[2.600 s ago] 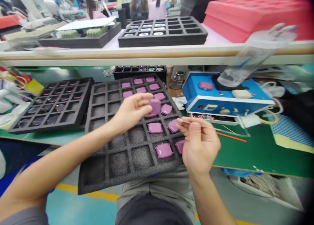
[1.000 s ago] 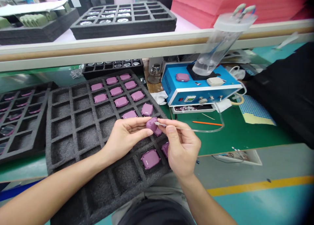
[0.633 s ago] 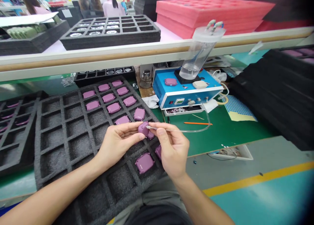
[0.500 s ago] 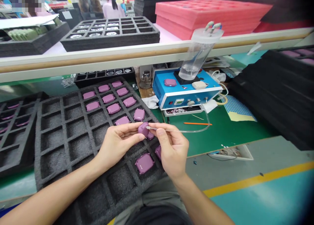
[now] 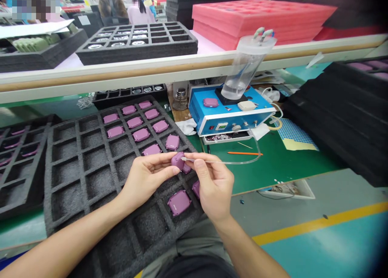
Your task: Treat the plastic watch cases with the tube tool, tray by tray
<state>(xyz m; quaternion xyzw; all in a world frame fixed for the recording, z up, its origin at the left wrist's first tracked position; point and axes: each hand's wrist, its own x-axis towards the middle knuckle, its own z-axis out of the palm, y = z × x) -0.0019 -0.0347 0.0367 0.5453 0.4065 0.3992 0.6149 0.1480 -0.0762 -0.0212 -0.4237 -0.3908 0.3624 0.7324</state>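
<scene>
Between the thumb and fingers of my left hand (image 5: 151,170) is a purple watch case (image 5: 177,161), turned on edge. My right hand (image 5: 214,181) pinches the end of a thin clear tube (image 5: 239,163). The tube's pale tip meets the case's face; whether it touches or sits just off it, I cannot tell. From my right fingers the tube curves up to the front of a blue machine (image 5: 200,108). Both hands are over a black foam tray (image 5: 100,207), where several more purple cases (image 5: 179,202) lie in compartments. My right hand partly hides one of them.
On the blue machine stand a clear cylinder (image 5: 242,69) with liquid, a purple case and a beige one (image 5: 247,105). An orange stick (image 5: 245,153) lies on the green mat. Black foam trays (image 5: 336,120) are stacked at right. A shelf (image 5: 145,73) crosses behind, with people beyond.
Both hands hold nearly the same pose, with the tube tip still at the watch case. The whole view has shifted very slightly.
</scene>
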